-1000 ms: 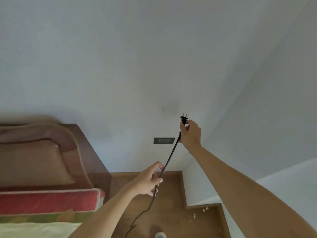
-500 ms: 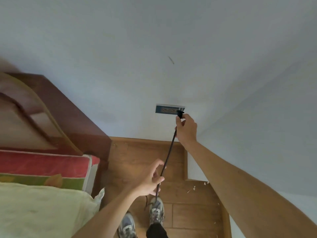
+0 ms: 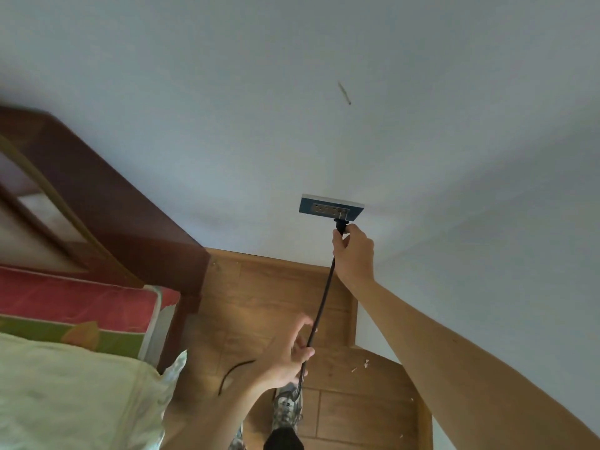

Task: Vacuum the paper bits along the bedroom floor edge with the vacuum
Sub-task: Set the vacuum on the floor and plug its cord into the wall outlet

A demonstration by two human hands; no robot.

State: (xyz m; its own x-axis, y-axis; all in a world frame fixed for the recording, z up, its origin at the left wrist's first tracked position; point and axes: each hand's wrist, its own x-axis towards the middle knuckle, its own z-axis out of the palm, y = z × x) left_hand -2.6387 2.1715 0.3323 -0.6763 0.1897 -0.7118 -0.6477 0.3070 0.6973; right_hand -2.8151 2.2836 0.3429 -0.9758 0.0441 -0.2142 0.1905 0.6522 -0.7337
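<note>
My right hand (image 3: 353, 251) grips the black plug (image 3: 341, 225) of the vacuum's cord, with its prongs at the right end of the blue wall socket (image 3: 331, 207). The black cord (image 3: 321, 303) runs down from the plug to my left hand (image 3: 290, 355), which loosely holds it lower down, fingers partly apart and blurred. A loop of cord (image 3: 233, 371) lies on the wooden floor. Small white paper bits (image 3: 362, 365) lie on the floor by the wall corner at right. The vacuum itself is out of view.
A dark wooden headboard (image 3: 107, 203) and a bed with a red-and-green mattress (image 3: 74, 313) and pale bedding (image 3: 71, 394) fill the left. White walls meet at a jutting corner on the right. My shoes (image 3: 287, 407) stand on the narrow wooden floor strip.
The view tilted down and closer to the wall. My right hand brought the plug from above the socket down to it. My left hand slid along the cord and loosened.
</note>
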